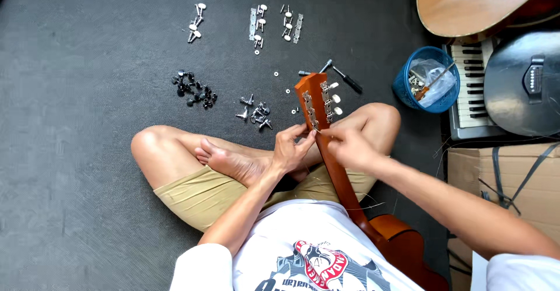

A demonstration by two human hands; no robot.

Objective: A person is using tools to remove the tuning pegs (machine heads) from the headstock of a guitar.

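An orange-brown guitar lies across my crossed legs, its headstock pointing away from me, with white-knobbed tuners on its right side. A metal tuner plate sits on the headstock's left side. My left hand pinches at the lower end of that plate, at the base of the headstock. My right hand is closed around the neck just below the headstock, fingertips meeting those of the left hand. What is pinched is too small to make out.
On the dark mat lie white-knobbed tuner sets, tuner plates, a pile of black tuners, chrome tuners and a screwdriver. A blue basket, keyboard, two guitars and a cardboard box stand right.
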